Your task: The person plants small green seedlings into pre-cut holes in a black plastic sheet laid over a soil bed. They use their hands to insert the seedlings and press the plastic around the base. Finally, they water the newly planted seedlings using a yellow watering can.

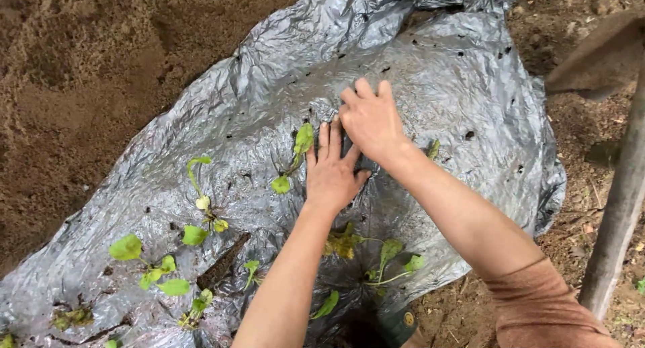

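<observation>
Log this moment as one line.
left hand flat on plastic sheet | right hand pressing sheet | seedling beside left hand

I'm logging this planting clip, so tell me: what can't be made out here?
- Head view: the spot on the silver plastic sheet under the left hand and right hand; the palms cover it.
- Whether either hand pinches anything: fingers lie flat, undersides hidden.
- Grey pole: its top is cut off by the right edge.
- Lowest seedlings: partly cut off by the bottom edge.
</observation>
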